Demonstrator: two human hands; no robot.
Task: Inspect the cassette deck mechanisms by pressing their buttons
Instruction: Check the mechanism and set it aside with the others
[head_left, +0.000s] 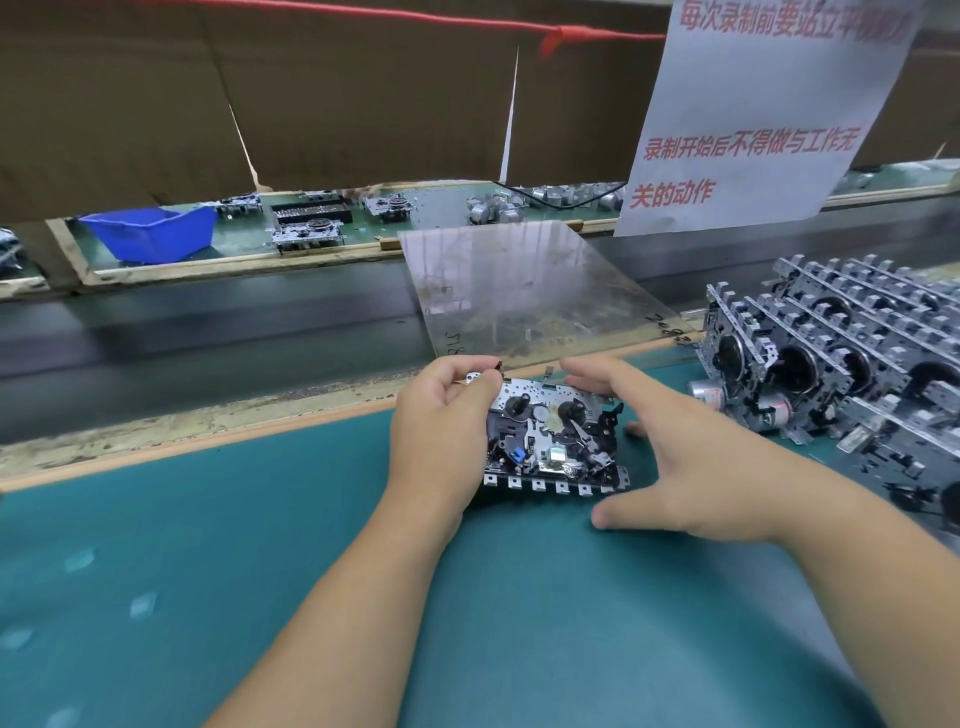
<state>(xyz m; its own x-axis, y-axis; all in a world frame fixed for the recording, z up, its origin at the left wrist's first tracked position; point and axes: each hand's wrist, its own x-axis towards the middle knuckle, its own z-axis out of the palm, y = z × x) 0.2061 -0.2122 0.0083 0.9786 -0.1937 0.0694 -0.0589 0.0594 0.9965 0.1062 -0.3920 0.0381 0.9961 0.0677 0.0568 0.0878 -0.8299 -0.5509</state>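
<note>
My left hand (441, 426) grips one cassette deck mechanism (553, 441) near the mat's (208, 545) far edge; right hand (670, 447) spread, fingers apart; stacked mechanisms (841, 353) apparently await inspection.

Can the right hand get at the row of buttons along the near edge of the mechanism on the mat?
Probably yes. The right hand is open beside the cassette mechanism, its thumb near the button row, with nothing covering it.

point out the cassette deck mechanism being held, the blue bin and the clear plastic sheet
cassette deck mechanism (553, 441), head view, on its metal chassis between the hands
blue bin (150, 234), head view, on its front wall
clear plastic sheet (524, 280), head view, on its bare middle
</note>
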